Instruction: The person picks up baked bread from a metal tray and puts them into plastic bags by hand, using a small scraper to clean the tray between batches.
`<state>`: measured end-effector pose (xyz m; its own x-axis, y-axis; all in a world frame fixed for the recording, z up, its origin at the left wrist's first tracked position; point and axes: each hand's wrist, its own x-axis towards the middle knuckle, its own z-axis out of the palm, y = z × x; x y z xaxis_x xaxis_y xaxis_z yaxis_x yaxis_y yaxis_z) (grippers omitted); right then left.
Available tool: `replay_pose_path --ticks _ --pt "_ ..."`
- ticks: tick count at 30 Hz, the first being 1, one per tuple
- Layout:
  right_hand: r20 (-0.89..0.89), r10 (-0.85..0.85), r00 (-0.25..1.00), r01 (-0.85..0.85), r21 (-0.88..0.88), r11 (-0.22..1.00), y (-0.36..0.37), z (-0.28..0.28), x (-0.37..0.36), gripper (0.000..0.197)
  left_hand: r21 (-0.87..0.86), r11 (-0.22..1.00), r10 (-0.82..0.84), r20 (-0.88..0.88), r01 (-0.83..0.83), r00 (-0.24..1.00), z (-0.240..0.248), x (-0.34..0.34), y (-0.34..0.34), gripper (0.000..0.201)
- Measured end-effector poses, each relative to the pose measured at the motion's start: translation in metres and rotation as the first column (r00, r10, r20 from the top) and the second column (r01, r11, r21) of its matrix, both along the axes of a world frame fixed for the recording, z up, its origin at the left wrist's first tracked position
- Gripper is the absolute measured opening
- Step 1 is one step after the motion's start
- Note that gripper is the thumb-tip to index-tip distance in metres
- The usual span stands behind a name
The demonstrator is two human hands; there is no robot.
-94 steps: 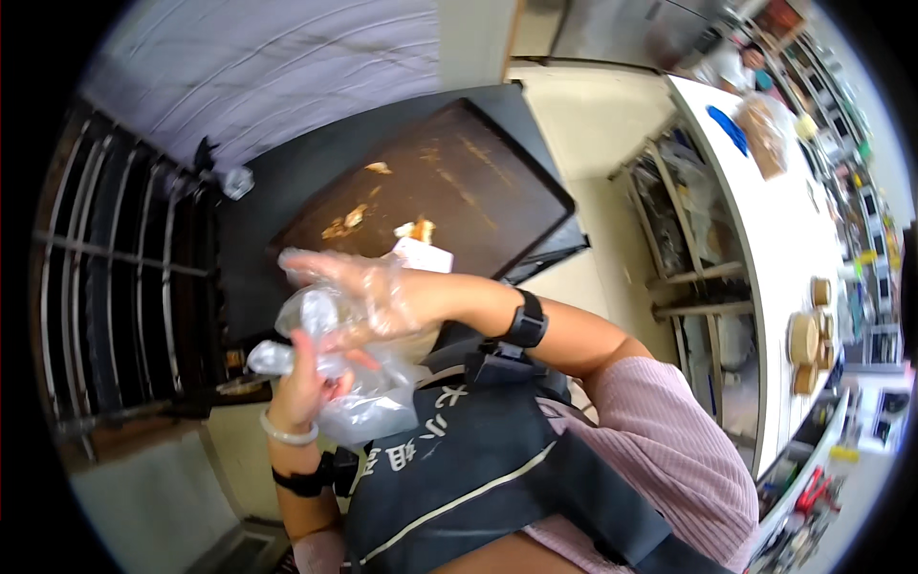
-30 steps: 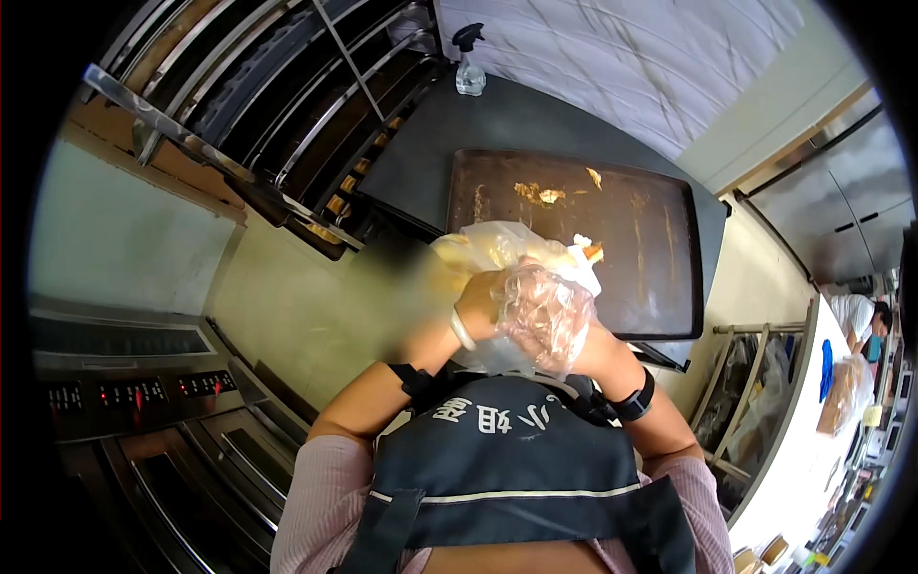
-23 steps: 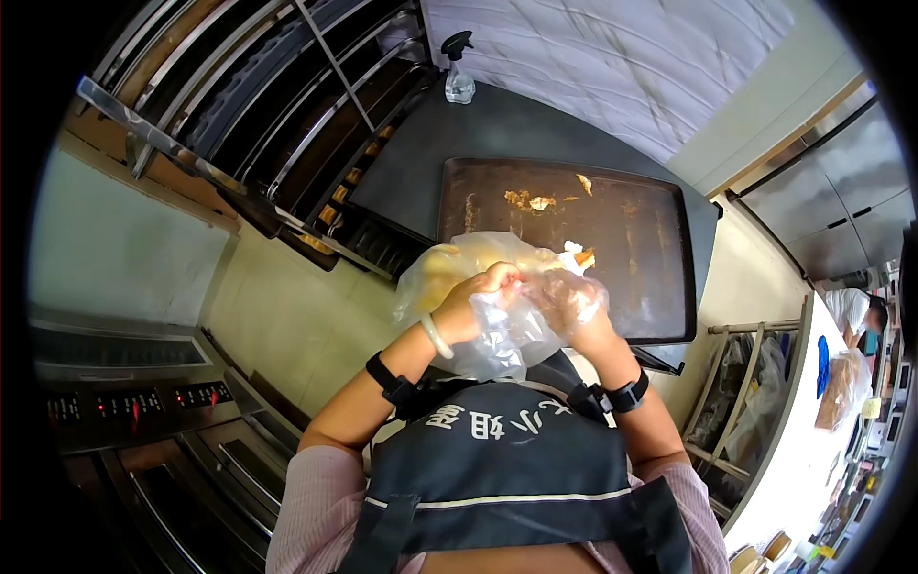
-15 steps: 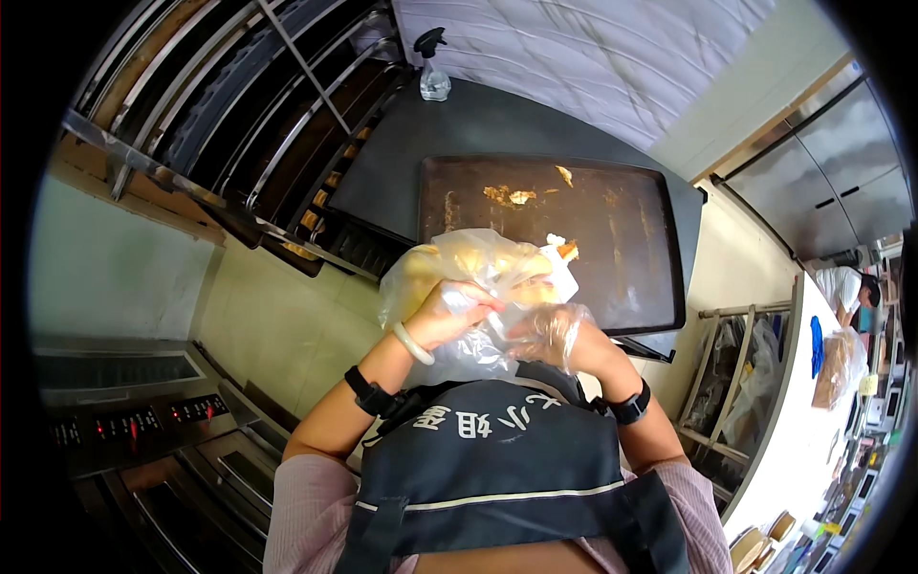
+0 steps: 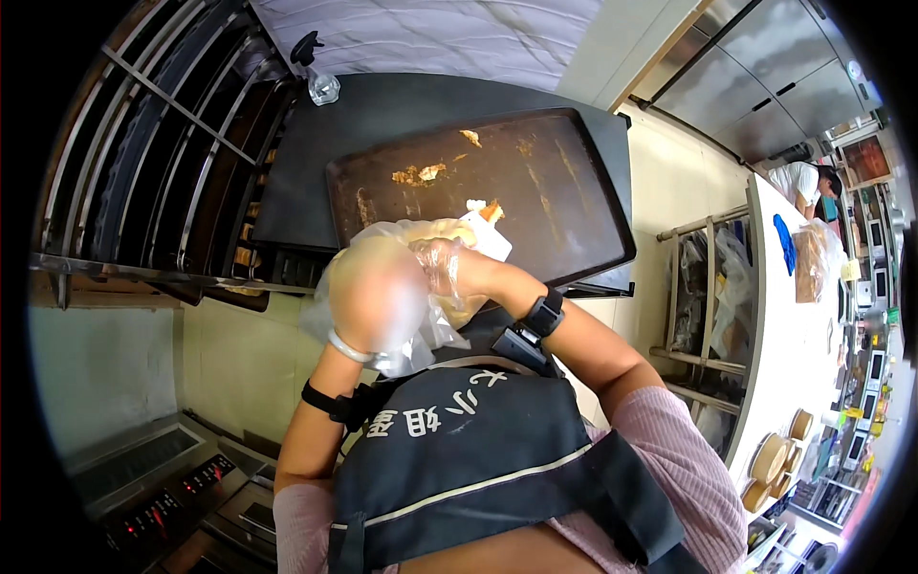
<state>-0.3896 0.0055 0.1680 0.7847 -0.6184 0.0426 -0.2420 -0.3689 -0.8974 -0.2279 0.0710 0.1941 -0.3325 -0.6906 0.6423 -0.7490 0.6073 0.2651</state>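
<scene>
A clear plastic bag (image 5: 406,362) with pale yellow bread (image 5: 442,230) inside is gathered before my apron, at the near left edge of a dark baking tray (image 5: 564,220). My left hand (image 5: 368,297), a white bangle at its wrist, is against the bag; a blur hides its fingers. My right hand (image 5: 451,273), in a thin clear plastic glove, reaches across to the bag beside my left, its fingers bent around the plastic. Just past my right hand, a white scraper-like piece (image 5: 488,237) lies at the tray, with a browned scrap (image 5: 491,211) by its edge.
The tray sits on a dark table (image 5: 382,110), with crumbs (image 5: 418,175) on it. A spray bottle (image 5: 321,81) stands at the far left, near a metal tray rack (image 5: 182,115). An oven panel (image 5: 163,497) is low left. Another person (image 5: 801,184) works beyond a white counter (image 5: 770,316).
My hands and the bag have moved left in the view, as the whole scene has shifted and turned. My right hand has come up over the bag, close against my left.
</scene>
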Motion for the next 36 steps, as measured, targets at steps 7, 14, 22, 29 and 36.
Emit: replay_pose_path --ticks 7,14,22,29,36 --pt "-0.166 0.0 0.986 -0.005 -0.026 1.0 0.009 0.026 0.004 0.018 0.055 0.997 -0.047 -0.033 0.049 0.998 -0.007 0.013 0.014 0.01" --pt "-0.103 -0.269 0.958 0.238 -0.241 0.941 -0.009 -0.038 -0.003 0.023 0.231 0.972 -0.001 -0.164 0.039 0.986 -0.047 0.041 0.029 0.012" --pt "-0.433 -0.127 0.892 -0.119 -0.495 0.861 -0.007 -0.02 0.018 0.02 0.426 0.883 0.346 -0.31 -0.196 0.885 -0.025 0.059 0.058 0.033" --pt "0.019 -0.287 0.958 0.194 -0.78 0.594 -0.133 0.051 0.026 0.032 0.528 0.728 0.685 -0.536 -0.437 0.493 -0.05 0.109 0.129 0.014" --pt "0.318 -0.341 0.885 0.425 -0.852 0.307 -0.259 0.055 0.044 0.019 0.64 0.621 0.784 -0.51 -0.452 0.354 -0.076 0.107 0.158 0.013"
